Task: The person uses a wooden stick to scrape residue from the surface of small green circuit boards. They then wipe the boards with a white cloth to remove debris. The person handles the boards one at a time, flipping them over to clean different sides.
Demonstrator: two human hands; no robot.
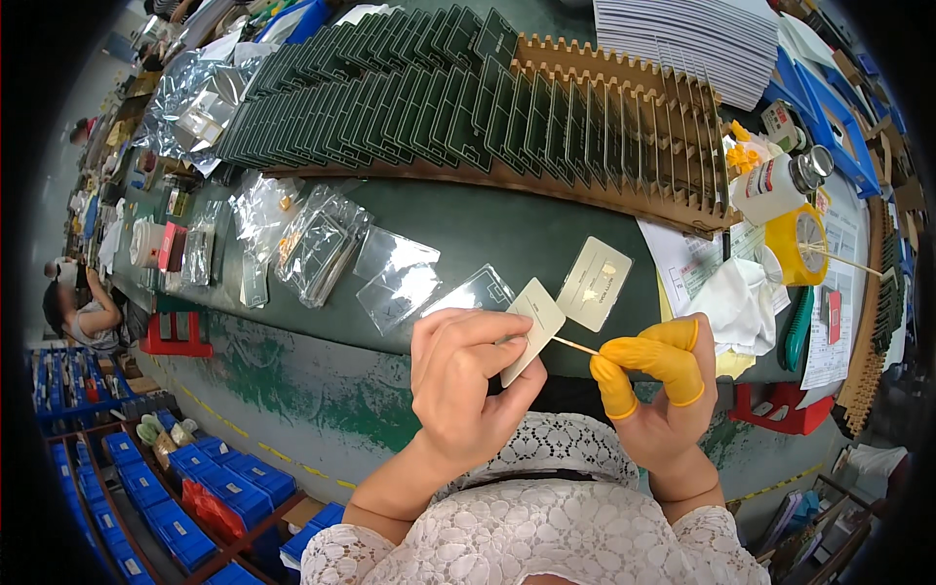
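The left hand's [458,385] grip pinches one thin, smooth, rectangular cream card [533,333] near the edge of the green desk [439,210]; one slim, round stick [577,345] meets it; a second card [595,283] lies flat; the right hand's [658,375] yellow-rubber-covered grip pinches the stick.

Worn floor [292,419] lay under green desk [546,234]

The floor was grey with scuffed green patches [312,366], crossed by a yellow line [234,429]. One red stool [175,334] stood left of the wearer, another red stool [785,414] right. Blue bins [141,483] filled a shelf [263,528] at lower left.
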